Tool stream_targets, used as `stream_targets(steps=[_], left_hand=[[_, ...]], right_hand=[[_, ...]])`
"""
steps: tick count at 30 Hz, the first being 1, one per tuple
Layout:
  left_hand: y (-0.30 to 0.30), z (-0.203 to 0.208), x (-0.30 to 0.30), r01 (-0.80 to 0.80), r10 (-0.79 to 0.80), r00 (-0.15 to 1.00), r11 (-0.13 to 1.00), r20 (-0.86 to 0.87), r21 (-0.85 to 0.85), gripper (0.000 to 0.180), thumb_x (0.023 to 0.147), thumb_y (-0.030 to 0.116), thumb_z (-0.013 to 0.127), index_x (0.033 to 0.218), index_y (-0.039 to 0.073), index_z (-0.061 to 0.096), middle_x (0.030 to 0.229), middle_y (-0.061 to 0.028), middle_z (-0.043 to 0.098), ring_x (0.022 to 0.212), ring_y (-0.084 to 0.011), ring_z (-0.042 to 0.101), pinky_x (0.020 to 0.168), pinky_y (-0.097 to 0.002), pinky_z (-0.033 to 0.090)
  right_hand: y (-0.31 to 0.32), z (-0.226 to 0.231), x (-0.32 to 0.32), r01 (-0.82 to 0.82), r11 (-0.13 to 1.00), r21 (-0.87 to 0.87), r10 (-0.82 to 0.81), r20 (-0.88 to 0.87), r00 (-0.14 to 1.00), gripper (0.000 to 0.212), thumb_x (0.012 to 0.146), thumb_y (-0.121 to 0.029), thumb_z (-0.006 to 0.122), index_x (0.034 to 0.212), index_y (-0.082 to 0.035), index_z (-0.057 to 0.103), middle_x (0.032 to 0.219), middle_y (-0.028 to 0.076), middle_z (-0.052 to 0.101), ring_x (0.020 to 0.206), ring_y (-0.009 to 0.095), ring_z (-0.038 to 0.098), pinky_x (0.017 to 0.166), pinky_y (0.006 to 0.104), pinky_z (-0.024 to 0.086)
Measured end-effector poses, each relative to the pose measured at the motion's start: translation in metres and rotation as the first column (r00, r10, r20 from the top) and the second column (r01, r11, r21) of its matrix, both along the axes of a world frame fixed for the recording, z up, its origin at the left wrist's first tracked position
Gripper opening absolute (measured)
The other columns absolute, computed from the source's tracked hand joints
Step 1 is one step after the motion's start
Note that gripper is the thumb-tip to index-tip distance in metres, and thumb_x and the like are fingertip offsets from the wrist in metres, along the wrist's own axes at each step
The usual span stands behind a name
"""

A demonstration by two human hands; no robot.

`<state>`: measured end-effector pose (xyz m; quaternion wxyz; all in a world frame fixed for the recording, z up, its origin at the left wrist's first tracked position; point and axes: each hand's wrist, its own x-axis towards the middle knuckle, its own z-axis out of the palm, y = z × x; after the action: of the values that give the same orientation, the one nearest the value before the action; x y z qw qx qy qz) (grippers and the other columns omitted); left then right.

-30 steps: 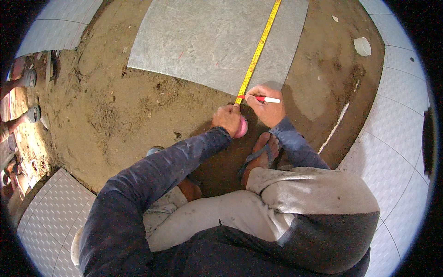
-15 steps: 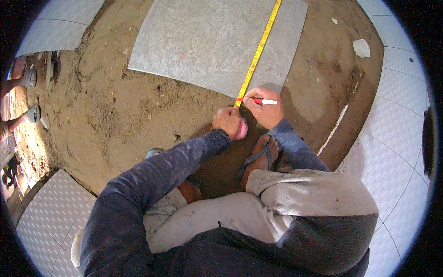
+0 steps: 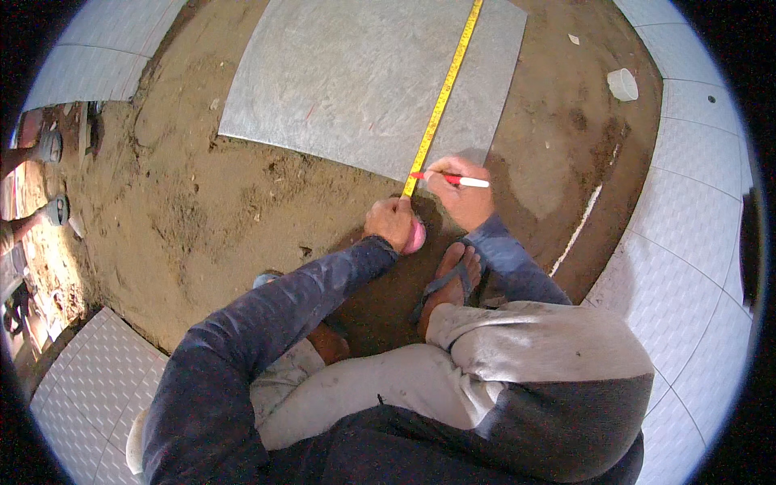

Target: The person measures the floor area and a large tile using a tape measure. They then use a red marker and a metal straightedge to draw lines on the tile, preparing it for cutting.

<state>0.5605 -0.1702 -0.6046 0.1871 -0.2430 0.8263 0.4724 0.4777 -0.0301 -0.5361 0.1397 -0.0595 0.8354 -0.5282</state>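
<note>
A yellow tape measure [image 3: 444, 95] lies stretched over a grey tile [image 3: 347, 89], its blade running from the far edge to just past the tile's near edge. My left hand [image 3: 390, 223] is closed on the near end of the tape, by its pink case [image 3: 415, 236]. In my right hand [image 3: 461, 196] I grip a red marker with a white end [image 3: 474, 183]. The marker's red tip rests at the blade, close to the tile's near edge. The tile lies face down or unpatterned side up; I cannot tell which.
Brown sandy ground [image 3: 202, 210] surrounds the tile. Laid patterned tiles [image 3: 671, 234] border it on the right, with more at upper and lower left. A white cup [image 3: 622, 84] lies at far right, beyond a white streak [image 3: 577, 229]. Another person's sandaled feet [image 3: 53, 210] show at left.
The whole view has shifted slightly, the tile and hands sitting a little further left. Both hands keep their grips, and the marker tip stays at the tape blade.
</note>
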Motion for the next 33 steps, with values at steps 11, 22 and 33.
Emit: stream_targets(steps=[11, 22, 33], left_hand=[[0.002, 0.006, -0.001, -0.046, 0.045, 0.998, 0.999, 0.043, 0.016, 0.044, 0.092, 0.04, 0.05, 0.08, 0.003, 0.071, 0.073, -0.0218, 0.067, 0.073, -0.0374, 0.068, 0.067, -0.0452, 0.051], [-0.011, 0.008, 0.01, -0.062, 0.076, 0.997, 0.914, -0.02, 0.4, 0.039, 0.099, 0.031, 0.046, 0.079, 0.004, 0.066, 0.059, -0.0034, 0.057, 0.054, -0.013, 0.052, 0.055, -0.0324, 0.043], [-0.037, 0.036, 0.003, -0.064, 0.039, 0.997, 0.867, 0.061, 0.495, 0.04, 0.101, 0.032, 0.045, 0.079, 0.005, 0.065, 0.057, 0.0027, 0.05, 0.051, -0.0078, 0.044, 0.049, -0.0281, 0.035]], right_hand=[[0.047, 0.005, -0.056, 0.564, 0.788, -0.247, -0.56, 0.095, 0.823, 0.049, 0.1, -0.042, 0.045, 0.071, -0.005, 0.057, 0.065, 0.006, 0.061, 0.058, 0.014, 0.057, 0.054, 0.0292, 0.044], [0.04, -0.046, -0.106, 0.33, 0.914, 0.236, -0.323, -0.066, 0.944, 0.029, 0.088, -0.029, 0.064, 0.086, 0.0, 0.065, 0.067, 0.004, 0.06, 0.051, 0.011, 0.054, 0.048, 0.0278, 0.042], [-0.006, -0.013, -0.166, 0.321, 0.945, -0.059, -0.305, 0.189, 0.933, 0.03, 0.085, -0.027, 0.07, 0.091, 0.003, 0.068, 0.073, 0.007, 0.066, 0.055, 0.013, 0.06, 0.054, 0.027, 0.047]])
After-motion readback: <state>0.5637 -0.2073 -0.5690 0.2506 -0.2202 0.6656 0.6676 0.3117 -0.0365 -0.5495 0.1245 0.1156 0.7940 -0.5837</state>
